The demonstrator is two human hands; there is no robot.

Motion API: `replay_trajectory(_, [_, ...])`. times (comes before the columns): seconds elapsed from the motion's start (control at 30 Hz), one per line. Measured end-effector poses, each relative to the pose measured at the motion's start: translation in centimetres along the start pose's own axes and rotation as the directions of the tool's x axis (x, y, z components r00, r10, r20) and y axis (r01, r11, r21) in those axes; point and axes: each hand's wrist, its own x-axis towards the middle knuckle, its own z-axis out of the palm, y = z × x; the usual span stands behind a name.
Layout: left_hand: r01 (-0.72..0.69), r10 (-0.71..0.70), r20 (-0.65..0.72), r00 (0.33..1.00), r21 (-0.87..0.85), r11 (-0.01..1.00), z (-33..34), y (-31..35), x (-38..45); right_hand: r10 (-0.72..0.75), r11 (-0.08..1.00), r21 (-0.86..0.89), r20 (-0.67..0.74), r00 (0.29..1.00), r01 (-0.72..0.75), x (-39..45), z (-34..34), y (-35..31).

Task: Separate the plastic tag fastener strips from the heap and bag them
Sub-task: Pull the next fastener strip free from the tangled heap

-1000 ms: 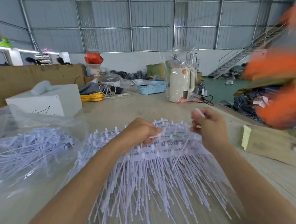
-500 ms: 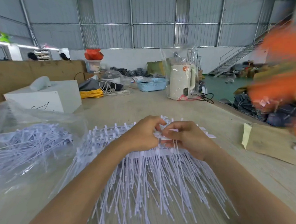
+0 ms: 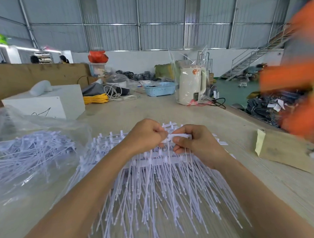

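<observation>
Across the pale wooden tabletop [image 3: 197,115], left hand [image 3: 146,135] and right hand [image 3: 195,142] met knuckle to knuckle, fingers pinching one white plastic fastener strip [image 3: 179,136] lying left-to-right atop the white fastener heap [image 3: 156,188], clear plastic bag [image 3: 32,152] waiting left.

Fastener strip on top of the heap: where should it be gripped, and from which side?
Grip the flat white header bar, from above at the heap's far edge, as both hands, left and right, pinch there now. It looks like the stiffest part; the thin tails fan toward the person and would probably bend or tangle.
</observation>
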Motion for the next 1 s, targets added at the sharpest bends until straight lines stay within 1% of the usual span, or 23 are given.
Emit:
replay_trajectory(0.1, [0.032, -0.032, 0.007, 0.999, 0.065, 0.997, 0.1, 0.0, -0.1, -0.025, 0.998, -0.061, -0.013, 1.000, 0.025, -0.1, 0.2, 0.1])
replay_trajectory(0.17, [0.045, -0.048, 0.036, 0.998, 0.066, 0.997, 0.4, 0.0, -0.2, -0.033, 0.992, -0.122, -0.034, 0.999, 0.029, -0.2, 0.6, 0.2])
replay_trajectory(0.23, [0.055, -0.057, 0.053, 0.997, 0.032, 0.998, 0.6, 0.3, -0.3, -0.049, 0.983, -0.179, -0.069, 0.996, 0.036, -0.3, 0.8, 0.2])
replay_trajectory(0.33, [0.099, -0.091, 0.065, 0.994, -0.129, 0.987, 0.5, 0.4, -0.4, -0.122, 0.975, -0.195, -0.089, 0.988, 0.103, -0.3, 0.9, 0.1])
replay_trajectory(0.37, [0.118, -0.103, 0.087, 0.991, -0.187, 0.975, 0.4, 0.5, -0.4, -0.158, 0.967, -0.217, -0.091, 0.983, 0.135, -0.4, 0.9, 0.1])
replay_trajectory(0.47, [0.182, -0.118, 0.191, 0.974, -0.360, 0.915, 0.3, 0.5, -0.7, -0.282, 0.905, -0.361, -0.110, 0.953, 0.226, -0.4, 0.9, 0.2])
replay_trajectory(0.6, [0.279, -0.144, 0.286, 0.947, -0.515, 0.810, 0.4, 0.7, -0.6, -0.412, 0.840, -0.423, -0.089, 0.907, 0.340, -0.5, 0.9, 0.0])
replay_trajectory(0.67, [0.331, -0.133, 0.375, 0.917, -0.535, 0.777, 0.2, 0.8, -0.6, -0.407, 0.854, -0.405, -0.130, 0.904, 0.326, -0.4, 1.0, -0.1])
replay_trajectory(0.7, [0.345, -0.108, 0.425, 0.899, -0.533, 0.772, 0.0, 0.8, -0.6, -0.368, 0.889, -0.361, -0.201, 0.908, 0.281, -0.3, 0.7, -0.3])
replay_trajectory(0.73, [0.348, -0.081, 0.463, 0.883, -0.529, 0.774, -0.2, 0.8, -0.7, -0.302, 0.935, -0.278, -0.306, 0.903, 0.219, -0.1, 0.0, -0.4])
replay_trajectory(0.77, [0.334, -0.065, 0.471, 0.880, -0.514, 0.790, -0.3, 0.8, -0.8, -0.208, 0.976, -0.149, -0.421, 0.883, 0.159, 0.1, -1.3, -0.5])
replay_trajectory(0.8, [0.297, -0.065, 0.439, 0.896, -0.484, 0.823, -0.3, 0.8, -0.8, -0.091, 0.992, 0.028, -0.509, 0.856, 0.123, 0.2, -2.8, -0.7])
replay_trajectory(0.83, [0.248, -0.076, 0.373, 0.925, -0.440, 0.863, -0.3, 0.8, -0.8, 0.038, 0.964, 0.240, -0.549, 0.835, 0.113, 0.2, -4.4, -0.9])
replay_trajectory(0.87, [0.200, -0.083, 0.294, 0.952, -0.397, 0.896, -0.3, 0.8, -0.8, 0.159, 0.881, 0.456, -0.536, 0.829, 0.126, 0.2, -5.6, -1.0])
replay_trajectory(0.9, [0.164, -0.081, 0.231, 0.970, -0.370, 0.914, -0.3, 0.8, -0.7, 0.248, 0.758, 0.635, -0.493, 0.834, 0.149, 0.3, -6.4, -1.0])
replay_trajectory(0.93, [0.147, -0.079, 0.197, 0.977, -0.359, 0.922, -0.3, 0.7, -0.5, 0.292, 0.650, 0.742, -0.445, 0.847, 0.165, 0.3, -6.7, -0.9])
replay_trajectory(0.97, [0.142, -0.080, 0.186, 0.979, -0.350, 0.926, -0.2, 0.6, -0.4, 0.299, 0.605, 0.781, -0.406, 0.864, 0.158, 0.4, -6.7, -0.8])
replay_trajectory(1.0, [0.145, -0.086, 0.186, 0.979, -0.330, 0.933, -0.2, 0.5, -0.3, 0.283, 0.620, 0.774, -0.373, 0.883, 0.129, 0.6, -6.3, -0.8])
